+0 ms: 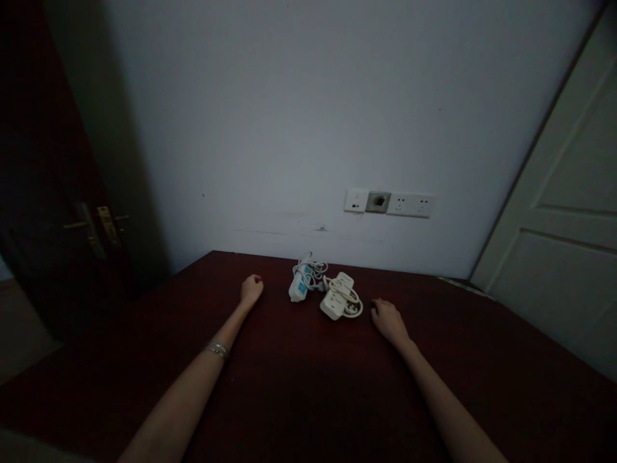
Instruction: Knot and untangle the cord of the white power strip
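Note:
Two white power strips lie side by side near the far edge of a dark red table (pixel 299 379). The left power strip (pixel 299 285) has a blue label and a bundled grey cord. The right power strip (pixel 337 298) has its cream cord coiled over it. My left hand (pixel 251 289) rests on the table left of them, fingers curled into a loose fist, holding nothing visible. My right hand (pixel 388 320) rests just right of the coiled cord, fingers bent down onto the table, not gripping anything. A bracelet (pixel 216 348) sits on my left wrist.
A white wall stands behind the table, with a row of wall sockets (pixel 389 203) above the strips. A dark wooden door with a brass handle (pixel 91 235) is at the left. A white panelled door (pixel 563 225) is at the right.

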`<state>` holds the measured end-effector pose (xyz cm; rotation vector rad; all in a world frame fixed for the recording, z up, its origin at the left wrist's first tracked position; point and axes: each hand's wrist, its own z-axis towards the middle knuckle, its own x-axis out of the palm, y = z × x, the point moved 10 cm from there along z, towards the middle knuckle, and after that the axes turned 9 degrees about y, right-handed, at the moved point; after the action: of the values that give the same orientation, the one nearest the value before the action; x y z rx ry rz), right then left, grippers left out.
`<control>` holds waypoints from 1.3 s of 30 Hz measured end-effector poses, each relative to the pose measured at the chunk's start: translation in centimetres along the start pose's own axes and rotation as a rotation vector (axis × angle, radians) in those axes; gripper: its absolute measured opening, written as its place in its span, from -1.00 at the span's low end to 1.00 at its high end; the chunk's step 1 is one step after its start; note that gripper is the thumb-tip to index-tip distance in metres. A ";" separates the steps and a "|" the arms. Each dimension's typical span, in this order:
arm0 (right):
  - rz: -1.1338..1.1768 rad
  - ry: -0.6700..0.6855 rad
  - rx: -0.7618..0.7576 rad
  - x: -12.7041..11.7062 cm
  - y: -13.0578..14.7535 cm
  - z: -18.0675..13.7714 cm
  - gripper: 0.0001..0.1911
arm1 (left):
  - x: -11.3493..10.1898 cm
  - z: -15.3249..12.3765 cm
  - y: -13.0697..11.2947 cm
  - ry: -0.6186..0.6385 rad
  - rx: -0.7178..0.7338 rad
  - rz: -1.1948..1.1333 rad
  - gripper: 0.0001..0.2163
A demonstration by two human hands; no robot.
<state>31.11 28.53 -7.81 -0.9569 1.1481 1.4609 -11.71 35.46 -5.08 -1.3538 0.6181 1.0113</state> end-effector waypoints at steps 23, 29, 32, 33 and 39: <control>0.441 0.061 -0.146 -0.7 1.4 0.6 -0.67 | 13.1 -10.7 -17.1 0.876 0.081 -0.727 -0.68; 0.528 0.118 -0.182 -0.5 2.5 0.6 -0.68 | 14.0 -12.1 -18.1 1.012 0.039 -1.069 -0.73; 0.578 0.142 -0.199 -0.7 2.9 0.5 -0.68 | 14.5 -12.1 -17.9 1.051 -0.022 -1.174 -0.68; 0.592 0.148 -0.206 -0.8 3.1 0.4 -0.69 | 14.6 -12.0 -17.8 1.055 -0.043 -1.203 -0.67; 0.710 0.285 -0.304 0.0 5.1 -0.1 -0.62 | 14.7 -12.4 -17.5 1.053 -0.089 -1.284 -0.66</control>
<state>26.15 28.17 -6.92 -1.0388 1.6069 2.1615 12.61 28.23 -10.90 -1.8721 0.2839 -0.7745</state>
